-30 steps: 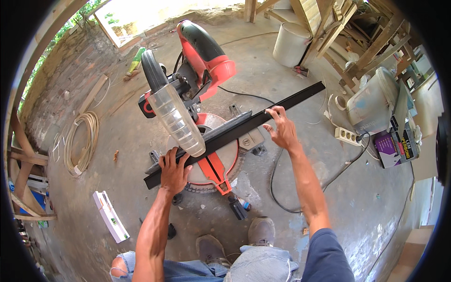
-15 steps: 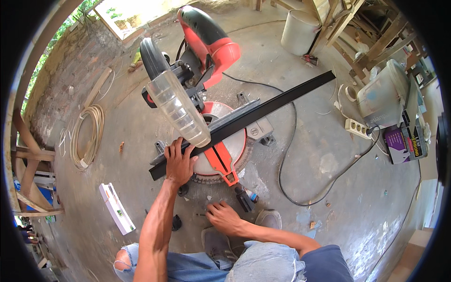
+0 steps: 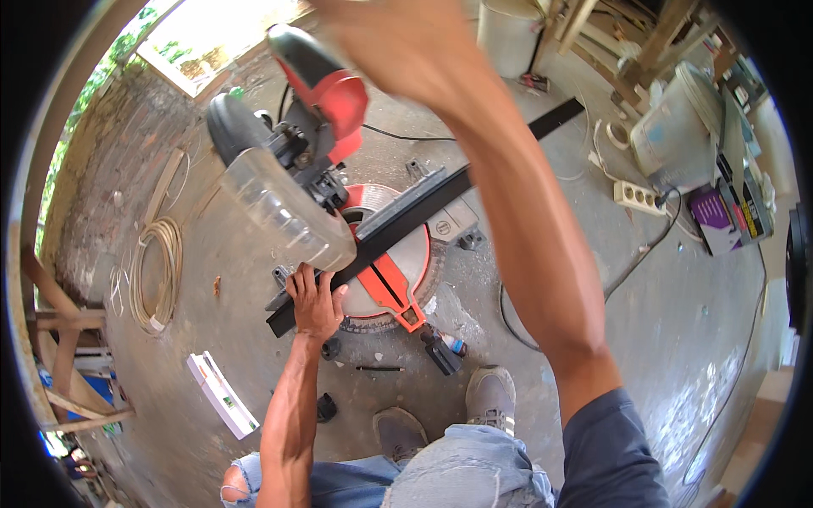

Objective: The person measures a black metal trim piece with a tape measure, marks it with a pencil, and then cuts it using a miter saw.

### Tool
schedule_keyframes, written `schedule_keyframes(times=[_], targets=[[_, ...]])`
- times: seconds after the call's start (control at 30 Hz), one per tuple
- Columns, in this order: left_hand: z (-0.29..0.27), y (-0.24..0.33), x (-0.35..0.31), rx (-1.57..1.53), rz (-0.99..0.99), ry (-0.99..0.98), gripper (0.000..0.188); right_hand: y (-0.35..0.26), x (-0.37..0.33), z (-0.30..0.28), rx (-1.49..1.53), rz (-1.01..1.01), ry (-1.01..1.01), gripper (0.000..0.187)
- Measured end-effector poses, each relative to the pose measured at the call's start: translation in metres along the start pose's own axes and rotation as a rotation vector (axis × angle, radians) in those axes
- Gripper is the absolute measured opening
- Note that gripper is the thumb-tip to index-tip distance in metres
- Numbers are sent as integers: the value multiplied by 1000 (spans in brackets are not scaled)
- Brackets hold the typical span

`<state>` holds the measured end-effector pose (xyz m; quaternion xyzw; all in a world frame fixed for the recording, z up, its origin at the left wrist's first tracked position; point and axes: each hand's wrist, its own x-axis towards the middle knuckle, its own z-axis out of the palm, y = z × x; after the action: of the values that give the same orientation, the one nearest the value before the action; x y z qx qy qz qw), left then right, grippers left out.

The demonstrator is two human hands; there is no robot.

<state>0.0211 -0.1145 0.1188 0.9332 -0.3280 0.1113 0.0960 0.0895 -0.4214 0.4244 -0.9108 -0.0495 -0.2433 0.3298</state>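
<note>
A long black metal profile (image 3: 423,212) lies slantwise across the red and grey base (image 3: 385,292) of a miter saw, along its fence. My left hand (image 3: 313,306) grips the profile near its lower left end, thumb toward the base. Just above that hand hangs the saw's clear blade guard (image 3: 292,212), with the red and black saw head (image 3: 326,93) raised. My right hand (image 3: 389,38) reaches high up beside the saw head, blurred, its fingers cut off by the upper edge. On the floor in front of the saw lies a dark pencil (image 3: 379,368).
A coiled pale hose (image 3: 161,271) and a white tray-like piece (image 3: 222,394) lie at left. To the right are a power strip (image 3: 639,197), a purple and black box (image 3: 728,207) and a bucket (image 3: 677,127). A black cable (image 3: 635,258) loops over the floor.
My right hand has risen from the floor beside the pencil up to the saw head. The pencil now lies uncovered. My left hand stays on the profile.
</note>
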Motion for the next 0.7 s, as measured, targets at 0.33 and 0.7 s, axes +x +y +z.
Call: schedule_keyframes(times=[0.33, 0.7], targets=[[55, -81, -50, 206, 139, -29, 51, -2, -68, 18, 595, 135, -280, 60], [127, -23, -89, 74, 309, -325, 60, 69, -225, 63, 981, -105, -23, 88]])
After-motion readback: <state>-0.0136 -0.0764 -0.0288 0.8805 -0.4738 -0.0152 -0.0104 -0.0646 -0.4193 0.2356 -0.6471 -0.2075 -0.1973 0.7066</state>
